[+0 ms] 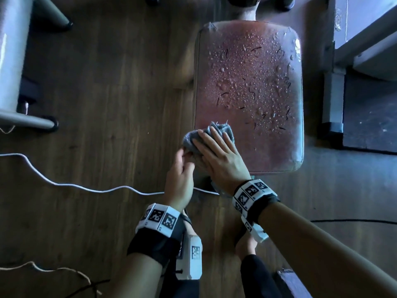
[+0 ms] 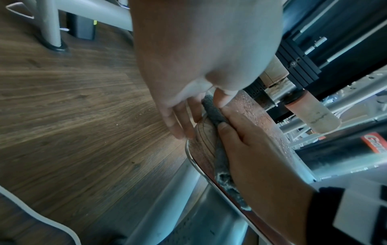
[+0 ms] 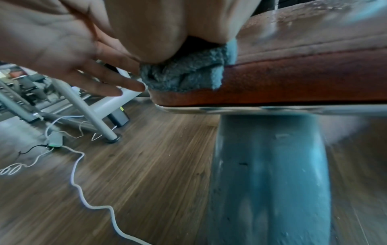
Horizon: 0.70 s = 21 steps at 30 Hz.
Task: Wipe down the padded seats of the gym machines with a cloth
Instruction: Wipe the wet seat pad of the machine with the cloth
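Nearest the camera, both forearms reach forward over the wood-plank floor [image 1: 103,108], each wrist wrapped in a band of black-and-white marker tiles; a white cable [image 1: 71,184] snakes across the floor from the left edge and passes under the hands. The left hand [image 1: 180,179] hangs at the near-left corner of the padded seat [image 1: 253,87], fingers loosely extended and only slightly bent, their tips at the edge of the grey cloth [image 1: 199,138]; from these views I cannot tell whether it pinches the cloth or merely touches it. The right hand [image 1: 219,158] lies flat with fingers straight and spread, palm pressing the bunched cloth down onto the seat's near-left corner; in the right wrist view the cloth [image 3: 184,74] spills over the seat's side edge and down its reddish wall. The seat is a reddish-brown rounded rectangle on a chrome base plate and a thick grey post [image 3: 270,174]; beyond the hands nearly all of its top is covered in water droplets, with short dark strands scattered among them, out to the far and right edges. To the left of the seat lies a wide stretch of bare floor, bounded farther left by a grey machine frame [image 1: 12,61] with rubber-capped feet; tight against the seat's right side stand dark machine parts [image 1: 365,82], leaving only a narrow gap there.
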{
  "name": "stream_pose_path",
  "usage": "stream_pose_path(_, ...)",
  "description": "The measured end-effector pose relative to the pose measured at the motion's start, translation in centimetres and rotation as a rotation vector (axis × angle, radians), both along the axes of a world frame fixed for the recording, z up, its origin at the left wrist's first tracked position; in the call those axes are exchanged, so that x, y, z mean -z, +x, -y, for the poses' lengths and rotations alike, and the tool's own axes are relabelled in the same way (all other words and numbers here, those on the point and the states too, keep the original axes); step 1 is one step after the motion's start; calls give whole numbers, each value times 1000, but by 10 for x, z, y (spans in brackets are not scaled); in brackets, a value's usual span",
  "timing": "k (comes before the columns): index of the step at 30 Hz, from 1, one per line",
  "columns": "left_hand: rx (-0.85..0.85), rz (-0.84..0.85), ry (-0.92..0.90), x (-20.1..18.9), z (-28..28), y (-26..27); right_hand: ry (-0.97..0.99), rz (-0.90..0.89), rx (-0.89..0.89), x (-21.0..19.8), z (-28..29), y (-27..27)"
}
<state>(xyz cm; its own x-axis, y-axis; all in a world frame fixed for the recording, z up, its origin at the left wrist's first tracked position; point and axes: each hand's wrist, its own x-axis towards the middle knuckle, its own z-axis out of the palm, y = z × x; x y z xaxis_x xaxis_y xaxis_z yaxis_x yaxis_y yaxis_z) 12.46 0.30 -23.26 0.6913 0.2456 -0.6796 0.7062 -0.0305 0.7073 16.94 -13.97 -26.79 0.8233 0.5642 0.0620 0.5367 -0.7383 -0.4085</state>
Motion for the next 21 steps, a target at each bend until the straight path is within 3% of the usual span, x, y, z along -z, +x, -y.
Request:
stream_pose_path(10,220,25,174,-8,27,-1,-17,6,204,-1,48,-12)
stream_pose_path(15,446,74,311,-8,45,8,-19,23,259,-2,94,-13)
stream_pose_path(21,415,-90,402,-5,73,48,-66,41,350,0,141,-10)
